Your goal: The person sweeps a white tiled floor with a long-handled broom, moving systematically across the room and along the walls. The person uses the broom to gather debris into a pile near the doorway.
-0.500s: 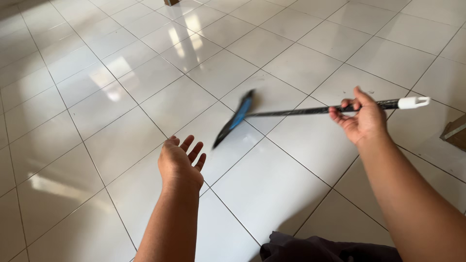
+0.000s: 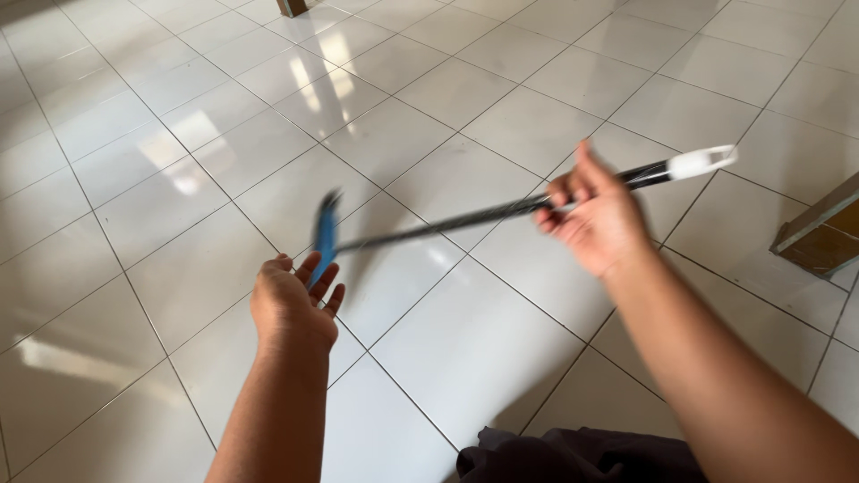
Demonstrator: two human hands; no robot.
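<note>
Over white tiles, right hand (image 2: 601, 225) gripping squeegee (image 2: 429, 228)

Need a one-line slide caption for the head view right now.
Right hand grips a black-handled floor squeegee; open left hand sits by its blue blade above white floor tiles.

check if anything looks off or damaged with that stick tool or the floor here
Nothing stands out. The right hand grips the dark handle, its blue head blurred beside the open left hand. The white tiled floor shows no cracks or spills.
</note>
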